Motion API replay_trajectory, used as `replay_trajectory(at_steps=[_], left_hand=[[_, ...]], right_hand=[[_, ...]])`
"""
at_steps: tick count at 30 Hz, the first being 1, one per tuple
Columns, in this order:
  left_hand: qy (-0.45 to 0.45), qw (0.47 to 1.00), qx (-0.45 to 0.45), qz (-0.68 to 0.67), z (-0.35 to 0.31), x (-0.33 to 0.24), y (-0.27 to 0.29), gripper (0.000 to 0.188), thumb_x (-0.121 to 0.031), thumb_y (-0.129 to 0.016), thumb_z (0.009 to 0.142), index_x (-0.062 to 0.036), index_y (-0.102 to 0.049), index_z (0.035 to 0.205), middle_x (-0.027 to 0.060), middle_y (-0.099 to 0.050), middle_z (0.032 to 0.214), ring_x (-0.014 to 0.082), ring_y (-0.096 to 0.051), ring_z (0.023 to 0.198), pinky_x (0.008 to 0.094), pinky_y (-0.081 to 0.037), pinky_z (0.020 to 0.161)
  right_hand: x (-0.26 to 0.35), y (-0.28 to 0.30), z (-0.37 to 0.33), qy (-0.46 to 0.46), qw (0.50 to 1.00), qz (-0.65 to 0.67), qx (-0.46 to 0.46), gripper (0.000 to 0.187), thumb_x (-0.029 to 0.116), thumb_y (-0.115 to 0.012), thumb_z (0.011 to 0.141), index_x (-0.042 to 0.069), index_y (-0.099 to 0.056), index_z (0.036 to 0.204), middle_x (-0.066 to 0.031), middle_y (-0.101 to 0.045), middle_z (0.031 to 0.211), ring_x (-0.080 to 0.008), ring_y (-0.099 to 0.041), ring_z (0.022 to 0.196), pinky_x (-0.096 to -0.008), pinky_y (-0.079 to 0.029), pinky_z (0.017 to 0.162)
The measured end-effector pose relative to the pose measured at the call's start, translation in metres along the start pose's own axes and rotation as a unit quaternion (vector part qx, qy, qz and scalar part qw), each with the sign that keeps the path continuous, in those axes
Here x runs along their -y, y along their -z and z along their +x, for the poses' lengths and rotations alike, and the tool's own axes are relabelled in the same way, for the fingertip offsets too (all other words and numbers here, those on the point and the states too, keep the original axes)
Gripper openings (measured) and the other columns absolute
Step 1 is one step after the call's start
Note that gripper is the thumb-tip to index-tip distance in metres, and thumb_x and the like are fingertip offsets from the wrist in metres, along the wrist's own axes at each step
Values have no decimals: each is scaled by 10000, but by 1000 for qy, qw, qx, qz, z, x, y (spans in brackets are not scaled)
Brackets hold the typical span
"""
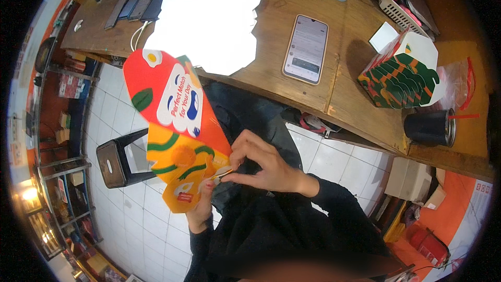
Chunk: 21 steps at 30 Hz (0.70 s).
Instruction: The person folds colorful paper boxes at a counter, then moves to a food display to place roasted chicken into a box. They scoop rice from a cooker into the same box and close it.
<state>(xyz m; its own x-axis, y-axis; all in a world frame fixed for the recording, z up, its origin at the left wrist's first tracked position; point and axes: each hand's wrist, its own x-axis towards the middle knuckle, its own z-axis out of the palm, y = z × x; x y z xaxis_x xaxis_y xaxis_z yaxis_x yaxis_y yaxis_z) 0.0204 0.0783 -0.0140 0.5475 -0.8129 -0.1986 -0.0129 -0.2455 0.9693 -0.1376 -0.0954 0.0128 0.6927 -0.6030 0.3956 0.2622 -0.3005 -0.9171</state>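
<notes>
One red-and-yellow printed card (162,91) above lap (255,125): left hand (202,206) clamps lower end; right hand (266,168) pinches right edge. On table (347,15): one lit phone (306,49), one black cup (425,127), one carton stack (399,81).

Wooden desk (271,26) with a plain brown top. At left, a row of dark phones (133,5) lies beside a white pile (209,26) with scalloped edges, its surface detail washed out by glare. Centrally, a phone with a lit screen (305,49) lies face up near the front edge. At right: nested cartons (407,73) patterned green and orange, and a black cup (430,128) with a red straw (464,116). Below, a white tiled floor (120,99) bears a dark stool (110,164).
</notes>
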Motion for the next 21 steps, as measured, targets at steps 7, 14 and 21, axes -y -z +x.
replay_trajectory(at_steps=[7,14,21], left_hand=[[-35,996,-77,42,-11,-17,-35,309,-151,-645,940,-7,-554,1198,104,-665,1089,201,-644,985,324,-497,876],[10,998,-64,-4,-9,-8,-22,387,-189,-654,936,-30,-508,1257,107,-604,1192,209,-584,1104,331,-470,942],[116,967,-146,-172,-14,-21,-5,491,-137,-724,875,-34,-491,1294,95,-607,1218,201,-592,1118,344,-476,970]], right_hand=[[-8,-3,-3,-92,995,35,4,362,96,-824,770,58,-468,823,-9,-394,881,-85,-385,724,-227,-347,572],[-6,-14,-3,-99,992,73,-6,370,109,-835,761,63,-475,828,-10,-397,878,-90,-384,720,-243,-350,580],[2,-10,0,-43,999,-27,-9,357,145,-806,765,42,-556,999,-86,-469,1012,-206,-503,926,-310,-440,803]])
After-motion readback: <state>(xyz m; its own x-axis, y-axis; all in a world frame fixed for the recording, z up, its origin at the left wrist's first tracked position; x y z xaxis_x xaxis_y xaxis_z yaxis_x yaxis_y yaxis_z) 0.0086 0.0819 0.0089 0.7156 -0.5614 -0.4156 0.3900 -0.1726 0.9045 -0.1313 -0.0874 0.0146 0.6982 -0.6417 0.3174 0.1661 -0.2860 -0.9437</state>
